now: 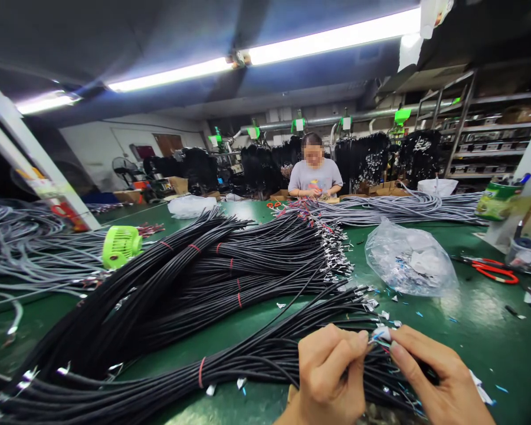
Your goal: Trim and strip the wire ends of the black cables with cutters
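My left hand (pixel 330 369) is closed, thumb and forefinger pinching the end of a black cable near its thin coloured wires. Just to its right, my right hand (pixel 440 369) pinches the white wrapping (pixel 382 333) at that same cable end, where blue wire shows. Most of the held cable is hidden behind my fingers. Under and beside both hands lies a bundle of black cables (pixel 248 357), tied with a red band (pixel 201 372). Its stripped ends point right, with scraps of white wrap and blue bits around them.
More banded black cables (pixel 265 254) lie farther back on the green table (pixel 473 354). A clear plastic bag (pixel 409 257) holds scraps, with red-handled scissors (pixel 495 270) to its right. Grey cables (pixel 393 206) and a green fan (pixel 121 245) are also there. Another person (pixel 316 171) sits opposite.
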Available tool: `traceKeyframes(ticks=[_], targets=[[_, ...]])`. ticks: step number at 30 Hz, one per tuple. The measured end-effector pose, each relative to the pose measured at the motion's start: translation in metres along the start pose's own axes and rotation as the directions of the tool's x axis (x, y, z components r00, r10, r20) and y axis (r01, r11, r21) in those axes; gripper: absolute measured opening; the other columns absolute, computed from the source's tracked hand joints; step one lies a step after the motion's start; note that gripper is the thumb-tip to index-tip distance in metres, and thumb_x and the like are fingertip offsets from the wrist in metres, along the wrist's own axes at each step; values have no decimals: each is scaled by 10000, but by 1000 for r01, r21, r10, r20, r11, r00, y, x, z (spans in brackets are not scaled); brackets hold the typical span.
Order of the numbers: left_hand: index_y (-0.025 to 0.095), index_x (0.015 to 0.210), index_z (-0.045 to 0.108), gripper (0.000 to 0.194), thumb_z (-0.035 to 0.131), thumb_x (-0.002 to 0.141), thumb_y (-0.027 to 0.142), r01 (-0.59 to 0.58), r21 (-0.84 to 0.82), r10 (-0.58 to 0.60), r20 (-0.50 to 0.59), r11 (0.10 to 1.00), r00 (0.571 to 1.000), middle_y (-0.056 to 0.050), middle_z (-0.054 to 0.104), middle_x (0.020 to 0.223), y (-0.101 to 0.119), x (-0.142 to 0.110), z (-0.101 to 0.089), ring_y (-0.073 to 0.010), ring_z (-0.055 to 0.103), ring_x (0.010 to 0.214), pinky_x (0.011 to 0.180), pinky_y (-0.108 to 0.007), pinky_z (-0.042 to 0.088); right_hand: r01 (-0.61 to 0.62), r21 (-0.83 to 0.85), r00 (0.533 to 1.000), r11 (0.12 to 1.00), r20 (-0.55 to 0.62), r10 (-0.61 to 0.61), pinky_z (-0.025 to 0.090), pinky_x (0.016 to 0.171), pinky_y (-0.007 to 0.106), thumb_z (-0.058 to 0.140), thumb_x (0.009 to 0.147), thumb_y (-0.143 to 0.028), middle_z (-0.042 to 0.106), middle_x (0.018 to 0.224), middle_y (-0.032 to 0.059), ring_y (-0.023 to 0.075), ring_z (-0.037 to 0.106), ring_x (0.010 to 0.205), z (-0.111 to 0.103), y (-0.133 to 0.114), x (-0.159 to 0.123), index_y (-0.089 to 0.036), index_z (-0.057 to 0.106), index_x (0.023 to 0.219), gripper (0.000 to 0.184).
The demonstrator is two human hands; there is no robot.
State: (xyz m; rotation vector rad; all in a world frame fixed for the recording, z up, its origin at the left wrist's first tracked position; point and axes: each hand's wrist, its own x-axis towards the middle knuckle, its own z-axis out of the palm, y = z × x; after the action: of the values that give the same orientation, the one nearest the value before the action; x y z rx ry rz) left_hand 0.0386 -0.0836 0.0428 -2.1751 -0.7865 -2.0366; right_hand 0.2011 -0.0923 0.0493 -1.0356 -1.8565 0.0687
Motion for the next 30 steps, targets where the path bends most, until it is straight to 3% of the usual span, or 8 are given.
traceKeyframes(ticks=[7,12,16,21,25,27,28,30], targets=[[132,882,638,272,608,713,-80,-25,35,24,6,999,1000,-44,670,684,0,-2,1,-128,597,572,550,-233,484,-5,-40,1000,999,18,6,574,719,170,538,877,-339,772,869,105,187,744,774,-2,1,-1,-155,765,855,293],[150,822,619,136,652,761,33,183,74,-187,63,980,980,-31,643,709,0,-4,0,-136,601,627,568,-229,477,20,-60,1000,998,13,-20,580,691,178,561,860,-268,769,900,94,199,735,825,-3,7,-5,-174,753,907,219],[151,761,641,53,637,810,131,298,57,-303,197,953,932,-16,639,629,0,-4,-3,-130,596,575,547,-222,439,15,9,999,1000,-44,-14,572,663,186,589,837,-213,762,870,41,184,727,801,0,8,-9,-225,729,964,190],[137,620,612,339,485,903,274,507,-56,-452,376,860,809,10,492,459,0,4,-4,-98,487,416,459,-210,365,21,58,997,998,-73,-17,559,663,194,585,832,-168,744,828,9,175,714,800,1,7,-11,-261,705,1004,229],[164,559,488,484,424,886,515,815,-172,-603,592,554,535,50,378,400,-1,10,-3,-63,345,292,333,-185,253,55,15,998,998,-10,-54,559,655,175,579,840,-181,755,835,28,169,722,766,-3,10,-9,-232,718,947,182],[176,560,464,498,428,857,574,876,-180,-611,653,448,447,57,360,390,-1,11,-3,-61,318,276,308,-184,222,-7,9,1000,1000,-28,7,560,678,185,586,843,-223,752,819,25,168,720,740,-4,11,-9,-225,719,915,151],[175,558,470,490,435,858,560,870,-177,-614,645,460,455,55,362,393,-1,10,-3,-64,324,285,316,-186,227,-54,29,998,998,-42,55,561,667,189,597,838,-259,745,807,22,167,715,718,-4,11,-9,-223,714,902,138],[159,557,523,443,464,875,461,789,-147,-600,570,597,561,36,402,418,1,9,-2,-78,371,336,358,-195,258,-143,111,989,983,-32,147,552,597,189,637,804,-335,711,756,13,159,686,652,-4,8,-8,-216,693,867,146]])
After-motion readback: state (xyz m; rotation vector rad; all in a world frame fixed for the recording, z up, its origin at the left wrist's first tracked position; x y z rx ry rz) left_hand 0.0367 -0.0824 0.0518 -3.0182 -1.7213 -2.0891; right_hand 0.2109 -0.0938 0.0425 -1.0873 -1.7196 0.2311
